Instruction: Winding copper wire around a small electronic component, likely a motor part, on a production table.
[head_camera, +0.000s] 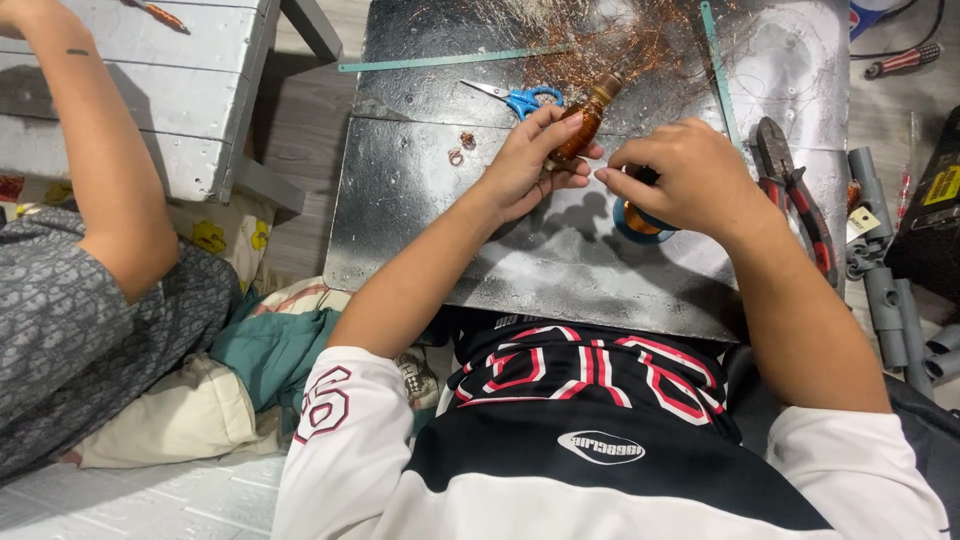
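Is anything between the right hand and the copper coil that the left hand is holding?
Nothing visible. The left hand grips the copper coil; the right hand sits just beside it, fingertips nearly touching the left thumb, above a blue-rimmed spool.

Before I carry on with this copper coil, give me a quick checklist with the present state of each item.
1. Left hand grips the copper-wound coil: ok, fingers wrap its lower end.
2. Right hand on the small blue and orange spool: ok, though the spool is mostly hidden.
3. Wire running between coil and spool: cannot tell, too fine to see.
4. Loose copper wire tangle kept apart from the coil: not ok, it lies just behind the coil's tip.
5. Blue-handled scissors near the left hand: ok.
6. Red-handled pliers near the right hand: ok.
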